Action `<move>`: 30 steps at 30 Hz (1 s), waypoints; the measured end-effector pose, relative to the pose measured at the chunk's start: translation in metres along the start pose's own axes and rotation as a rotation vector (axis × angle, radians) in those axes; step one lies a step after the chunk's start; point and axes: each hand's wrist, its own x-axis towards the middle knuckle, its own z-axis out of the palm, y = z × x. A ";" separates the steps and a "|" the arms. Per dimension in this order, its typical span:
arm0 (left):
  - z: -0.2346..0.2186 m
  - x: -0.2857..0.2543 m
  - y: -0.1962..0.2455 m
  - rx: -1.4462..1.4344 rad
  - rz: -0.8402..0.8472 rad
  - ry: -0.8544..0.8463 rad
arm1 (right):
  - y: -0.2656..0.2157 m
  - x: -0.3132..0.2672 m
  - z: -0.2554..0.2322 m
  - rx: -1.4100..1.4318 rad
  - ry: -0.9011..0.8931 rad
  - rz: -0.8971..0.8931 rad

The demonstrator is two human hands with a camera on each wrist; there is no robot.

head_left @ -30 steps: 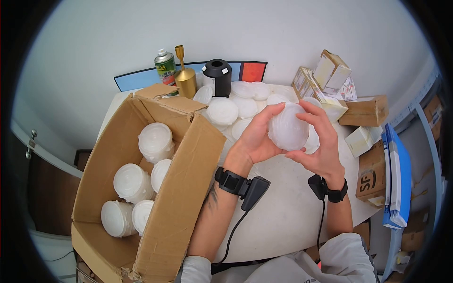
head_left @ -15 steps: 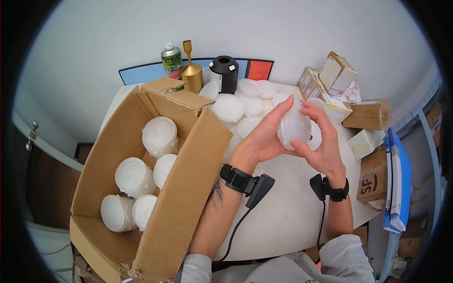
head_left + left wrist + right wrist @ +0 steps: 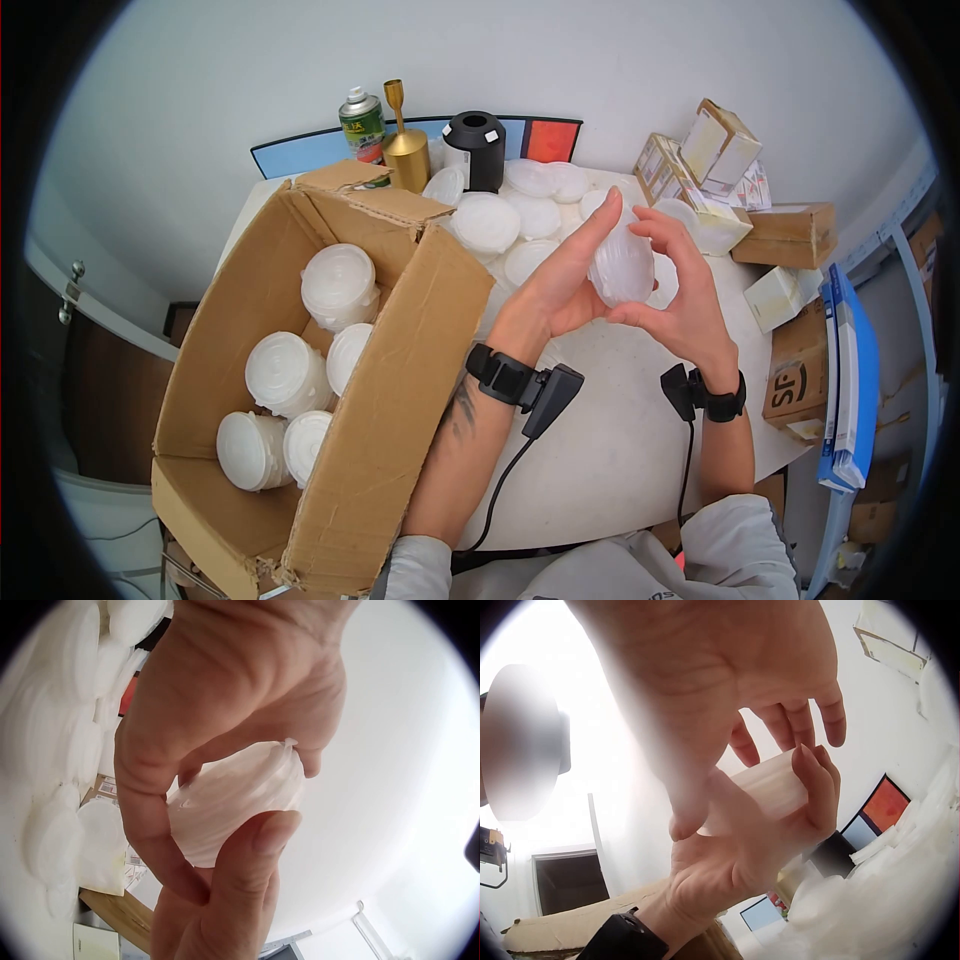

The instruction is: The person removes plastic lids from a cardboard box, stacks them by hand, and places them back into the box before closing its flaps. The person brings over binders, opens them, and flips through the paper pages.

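Both hands hold up a stack of translucent round plastic lids [image 3: 622, 262] above the table. My left hand [image 3: 556, 285] cradles it from the left, thumb pointing up along the near face. In the left wrist view, that hand's fingers [image 3: 146, 817] curl round the stack [image 3: 236, 799], whose ridged edges show. My right hand [image 3: 690, 300] grips the right side, with thumb below and fingers above. The right wrist view shows the stack [image 3: 769, 787] between both hands, partly covered by them. More round lids [image 3: 487, 224] lie spread beyond the hands on the white table [image 3: 600, 450].
An open cardboard box [image 3: 390, 420] at left holds several white lidded tubs [image 3: 338, 287]. Along the back stand a spray can [image 3: 362, 128], a gold candlestick [image 3: 405, 158] and a black cylinder [image 3: 474, 150]. Small cartons [image 3: 720, 145] and blue folders [image 3: 848, 375] are on the right.
The lid stack has turned from facing the camera to more edge-on between the hands. My right thumb has slid down to its lower edge. The head view has shifted slightly.
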 end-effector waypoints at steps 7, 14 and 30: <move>0.013 -0.006 0.004 0.031 0.032 0.098 | -0.006 -0.001 0.010 -0.029 0.040 -0.016; -0.020 -0.010 0.029 -0.282 0.255 0.133 | -0.017 -0.009 0.011 -0.040 -0.330 0.500; -0.012 -0.017 0.036 -0.120 0.324 0.209 | -0.016 -0.016 0.012 0.025 -0.584 0.073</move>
